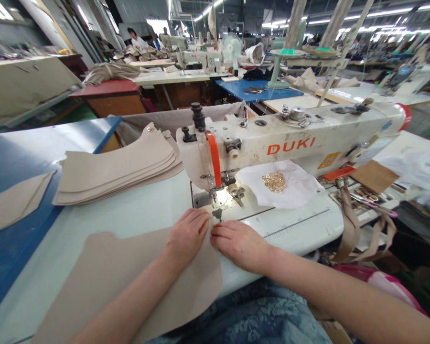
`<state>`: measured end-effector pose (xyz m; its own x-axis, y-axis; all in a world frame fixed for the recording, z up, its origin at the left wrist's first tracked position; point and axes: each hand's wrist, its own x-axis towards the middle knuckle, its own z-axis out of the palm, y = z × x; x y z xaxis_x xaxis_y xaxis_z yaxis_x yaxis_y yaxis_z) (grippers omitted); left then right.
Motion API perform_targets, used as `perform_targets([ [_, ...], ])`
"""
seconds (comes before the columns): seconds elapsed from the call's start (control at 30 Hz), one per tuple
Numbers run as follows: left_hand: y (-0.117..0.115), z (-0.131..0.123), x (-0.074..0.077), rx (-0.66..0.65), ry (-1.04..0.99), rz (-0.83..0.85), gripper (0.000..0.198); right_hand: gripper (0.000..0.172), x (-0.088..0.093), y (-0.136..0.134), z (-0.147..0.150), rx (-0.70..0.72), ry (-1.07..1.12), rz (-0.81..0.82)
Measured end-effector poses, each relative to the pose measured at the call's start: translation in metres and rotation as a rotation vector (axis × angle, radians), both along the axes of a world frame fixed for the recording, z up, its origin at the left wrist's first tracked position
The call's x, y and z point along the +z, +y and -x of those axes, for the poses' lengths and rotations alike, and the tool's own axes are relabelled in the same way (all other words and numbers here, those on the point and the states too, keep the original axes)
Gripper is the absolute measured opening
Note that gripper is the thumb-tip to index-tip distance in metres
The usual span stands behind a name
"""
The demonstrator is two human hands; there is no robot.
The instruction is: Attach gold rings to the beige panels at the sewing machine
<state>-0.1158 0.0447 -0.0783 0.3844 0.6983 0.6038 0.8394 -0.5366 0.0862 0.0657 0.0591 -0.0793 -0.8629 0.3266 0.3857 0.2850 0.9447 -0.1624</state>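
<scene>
A large beige fabric panel [129,267] lies flat on the pale machine table, its narrow upper corner near the needle area of the sewing machine [251,138]. My left hand [188,234] is closed on that corner, fingers bent together. Just to its right, my right hand [238,242] pinches the same corner's edge, its fingertips pressed together. Both hands are in front of the needle plate [220,197], a short distance from the presser foot. What lies between the fingertips is mostly hidden.
Stacked beige panels [118,167] lie at the left, more pieces [16,200] on the blue table [28,243]. Gold-coloured metal rings [274,182] sit on white cloth [247,184] beside the machine. Beige straps [349,229] hang at the right. A person [138,40] is in the background.
</scene>
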Motion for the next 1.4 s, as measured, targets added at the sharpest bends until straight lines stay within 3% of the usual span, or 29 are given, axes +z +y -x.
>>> perform_targets([
  [0.77, -0.004, 0.005, -0.003, -0.028, -0.087, 0.087, 0.02, 0.013, 0.002, 0.019, 0.009, -0.065, -0.008, -0.115],
  [1.03, 0.019, 0.001, -0.008, -0.004, -0.073, 0.073, 0.022, 0.008, 0.008, 0.042, 0.006, -0.085, -0.115, -0.11],
  [1.4, 0.041, 0.003, -0.007, -0.001, -0.094, 0.088, 0.023, 0.015, 0.004, 0.06, 0.007, -0.142, -0.121, -0.13],
])
